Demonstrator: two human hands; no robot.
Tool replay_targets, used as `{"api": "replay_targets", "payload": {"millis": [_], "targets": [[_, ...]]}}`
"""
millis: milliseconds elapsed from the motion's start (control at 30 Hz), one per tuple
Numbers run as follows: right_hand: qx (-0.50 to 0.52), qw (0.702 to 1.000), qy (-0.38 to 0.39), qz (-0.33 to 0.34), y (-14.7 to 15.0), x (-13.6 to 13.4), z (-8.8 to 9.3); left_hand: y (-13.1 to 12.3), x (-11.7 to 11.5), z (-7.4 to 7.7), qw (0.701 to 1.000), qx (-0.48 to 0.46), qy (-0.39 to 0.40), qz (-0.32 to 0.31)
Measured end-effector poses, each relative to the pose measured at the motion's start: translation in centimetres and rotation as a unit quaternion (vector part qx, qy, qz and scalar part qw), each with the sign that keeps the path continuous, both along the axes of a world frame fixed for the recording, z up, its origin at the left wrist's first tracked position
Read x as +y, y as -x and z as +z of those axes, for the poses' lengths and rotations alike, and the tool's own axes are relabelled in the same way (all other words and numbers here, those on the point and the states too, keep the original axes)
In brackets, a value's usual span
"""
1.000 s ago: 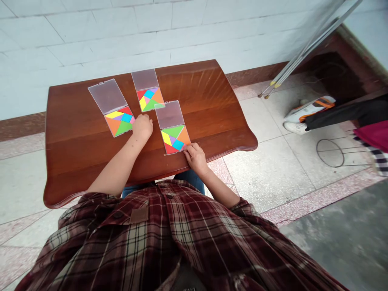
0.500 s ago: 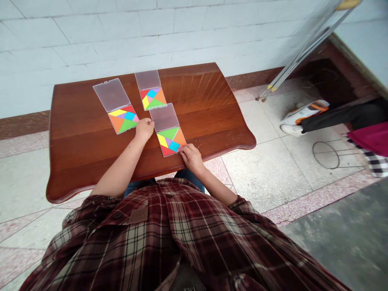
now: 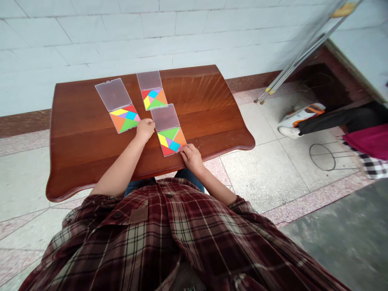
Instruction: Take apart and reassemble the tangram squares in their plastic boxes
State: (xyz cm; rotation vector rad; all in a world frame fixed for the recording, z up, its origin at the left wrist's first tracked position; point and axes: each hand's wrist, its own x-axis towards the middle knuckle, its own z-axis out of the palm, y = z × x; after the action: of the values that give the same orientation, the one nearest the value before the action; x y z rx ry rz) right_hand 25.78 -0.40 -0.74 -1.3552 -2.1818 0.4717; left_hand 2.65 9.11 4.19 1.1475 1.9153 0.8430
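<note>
Three clear tangram cases lie opened flat on the wooden table, each with a lid folded back and coloured pieces in its tray. At the left edge of the nearest tangram case (image 3: 171,139), by its lid (image 3: 165,117), my left hand (image 3: 145,129) is closed in a pinch. My right hand (image 3: 193,159) has its fingers closed on that case's lower right corner, over a pink piece. A thin gap shows between its green and orange pieces. The left tangram case (image 3: 125,118) lies just beside my left hand. Behind is the third tangram case (image 3: 154,99), its near edge by the front lid.
The brown table (image 3: 81,137) has a wavy front edge and stands close to a white tiled wall (image 3: 130,36). To the right, crutches (image 3: 281,79) lean at the wall, and a person's leg (image 3: 330,119) reaches in near a wire ring stand (image 3: 322,157).
The view has shifted very slightly. My hands and the three tangram cases keep the same places relative to one another.
</note>
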Motion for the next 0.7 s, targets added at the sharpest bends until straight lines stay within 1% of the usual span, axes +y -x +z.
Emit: {"api": "replay_targets", "payload": {"millis": [267, 500, 600, 700], "targets": [[-0.007, 1.0, 0.004, 0.008, 0.3, 0.1, 0.1, -0.2, 0.2, 0.3, 0.996, -0.065, 0.021, 0.05], [-0.029, 0.999, 0.027, 0.036, 2.1, 0.4, 0.6, 0.1, -0.4, 0.8, 0.991, -0.104, 0.026, 0.076], [-0.033, 0.998, 0.039, 0.044, 2.9, 0.4, 1.1, 0.9, -0.8, 0.4, 0.993, -0.089, 0.017, 0.081], [-0.046, 0.997, 0.051, 0.046, 3.5, 0.3, 1.6, 1.8, -1.2, -0.6, 0.996, -0.053, -0.002, 0.067]]}}
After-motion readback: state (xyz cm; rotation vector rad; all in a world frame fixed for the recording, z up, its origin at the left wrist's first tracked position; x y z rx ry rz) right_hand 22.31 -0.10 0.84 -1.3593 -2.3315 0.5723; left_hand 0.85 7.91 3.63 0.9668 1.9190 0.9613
